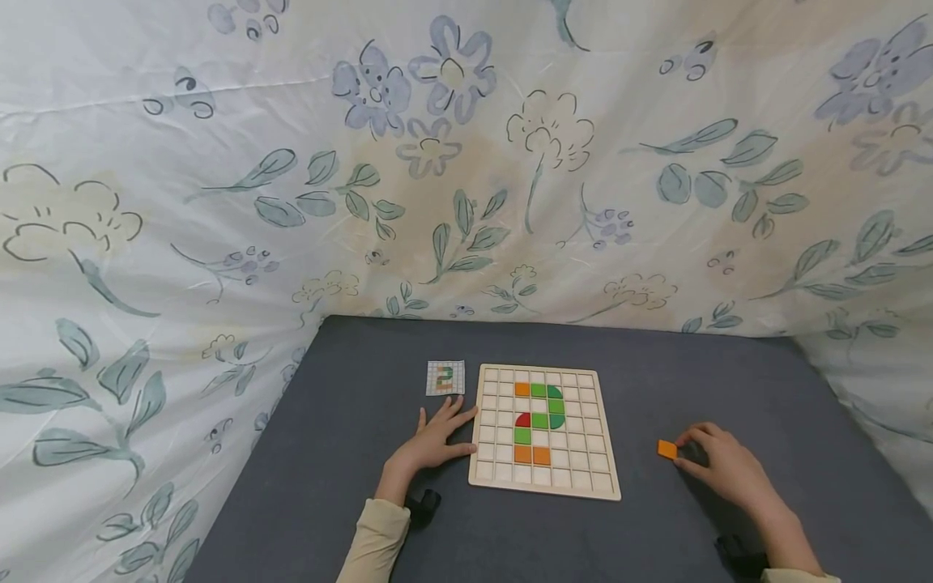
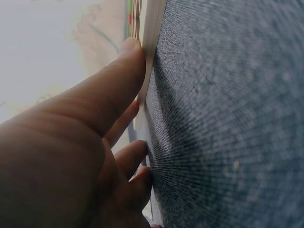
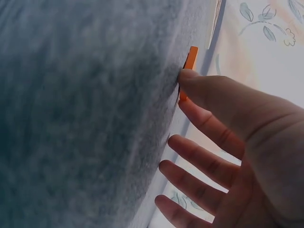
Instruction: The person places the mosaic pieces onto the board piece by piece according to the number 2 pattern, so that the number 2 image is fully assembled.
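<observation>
A wooden grid board lies on the dark table, with green, orange and red tiles filling some cells in a shape like a 2. My left hand spreads its fingers along the board's left side; in the left wrist view the thumb touches the wooden edge. To the right of the board, my right hand pinches an orange square tile between thumb and index finger. The right wrist view has this orange tile low at the cloth surface, its other fingers spread.
Above the left hand lies a small pattern card printed with a coloured 2 on a grid. A floral curtain hangs behind the table and along its left side. Dark table surface stretches between the board and the right hand.
</observation>
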Demonstrator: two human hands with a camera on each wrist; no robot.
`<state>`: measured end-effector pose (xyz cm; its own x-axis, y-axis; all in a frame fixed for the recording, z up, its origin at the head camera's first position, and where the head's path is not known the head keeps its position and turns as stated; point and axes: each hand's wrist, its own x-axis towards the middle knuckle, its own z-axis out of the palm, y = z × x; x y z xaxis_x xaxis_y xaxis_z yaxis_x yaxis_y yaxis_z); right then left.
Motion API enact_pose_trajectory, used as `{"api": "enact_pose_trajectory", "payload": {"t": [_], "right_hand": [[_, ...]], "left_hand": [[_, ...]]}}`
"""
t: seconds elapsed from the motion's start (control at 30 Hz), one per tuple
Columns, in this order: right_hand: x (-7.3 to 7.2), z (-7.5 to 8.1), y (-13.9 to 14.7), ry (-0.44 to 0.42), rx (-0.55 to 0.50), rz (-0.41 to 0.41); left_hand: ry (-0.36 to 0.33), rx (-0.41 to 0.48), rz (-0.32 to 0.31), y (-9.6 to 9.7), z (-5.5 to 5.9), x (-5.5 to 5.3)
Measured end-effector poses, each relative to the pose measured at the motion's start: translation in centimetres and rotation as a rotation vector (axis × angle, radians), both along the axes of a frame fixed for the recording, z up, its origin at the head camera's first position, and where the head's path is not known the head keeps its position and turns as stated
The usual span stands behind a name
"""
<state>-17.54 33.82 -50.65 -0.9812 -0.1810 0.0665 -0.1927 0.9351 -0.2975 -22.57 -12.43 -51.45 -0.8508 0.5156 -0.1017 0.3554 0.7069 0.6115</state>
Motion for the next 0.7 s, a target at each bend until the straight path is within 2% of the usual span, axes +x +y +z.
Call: {"api": "enact_pose_trajectory", "payload": {"t": [0.37,0.7], "right_hand": [[-0.4,-0.2,-1.7,0.057,-0.007,0.012],[-1.0,0.1,-3.3,0.080,-0.020,0.029]], "left_hand": [[0.005,-0.005,0.001,0.0,-0.3,-0.1],[0.002,0.003,0.004,0.0,0.0,0.1]]}}
